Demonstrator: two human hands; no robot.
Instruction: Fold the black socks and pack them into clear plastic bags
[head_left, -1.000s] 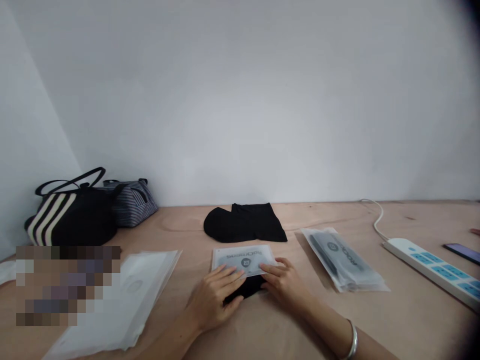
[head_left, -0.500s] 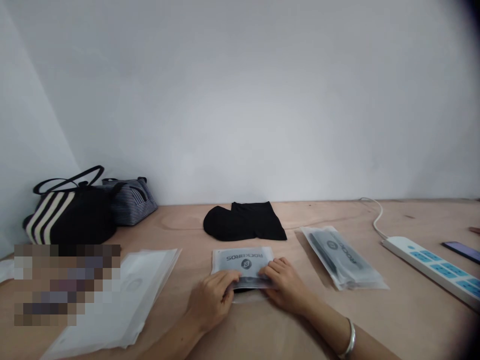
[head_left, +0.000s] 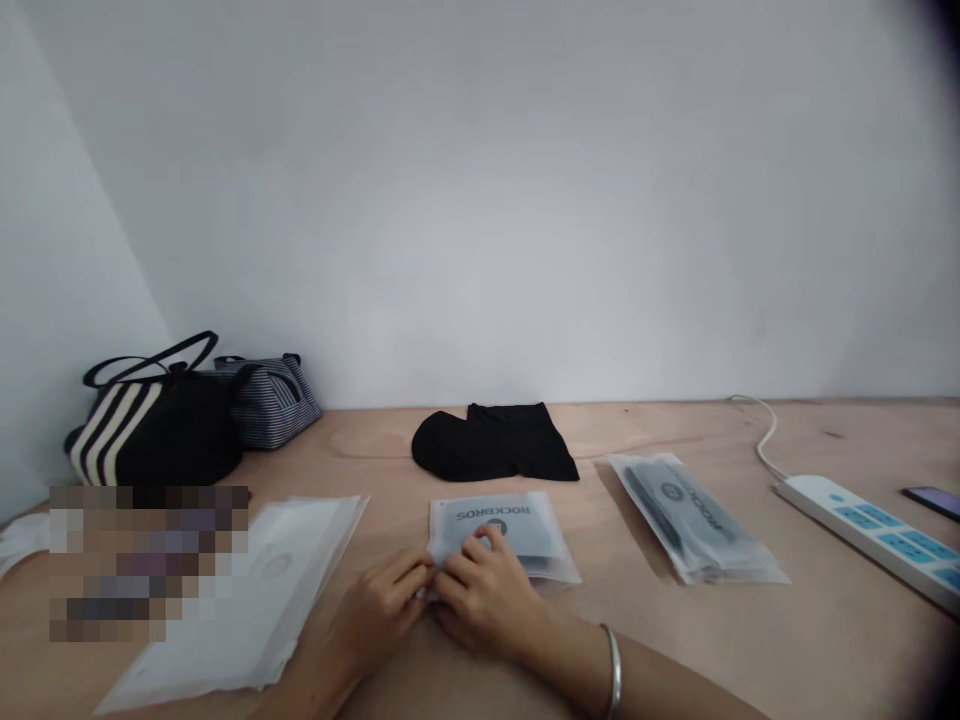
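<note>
A frosted plastic pouch point(head_left: 501, 532) with dark print and a black item inside lies flat on the wooden table point(head_left: 750, 640) in front of me. My left hand point(head_left: 382, 605) and my right hand point(head_left: 484, 595) meet at its near left corner, fingers pinched on the pouch's edge. A silver bangle point(head_left: 613, 668) circles my right wrist. Behind the pouch lies a pile of black fabric point(head_left: 495, 443).
A stack of filled pouches point(head_left: 697, 517) lies to the right, a stack of empty white pouches point(head_left: 255, 600) to the left. Two striped bags point(head_left: 176, 425) stand at the back left. A white power strip point(head_left: 870, 528) and a phone point(head_left: 934, 500) are at the far right.
The black item has gone fully inside the pouch. Both hands slid from the pouch's near edge to its near left corner and now pinch there.
</note>
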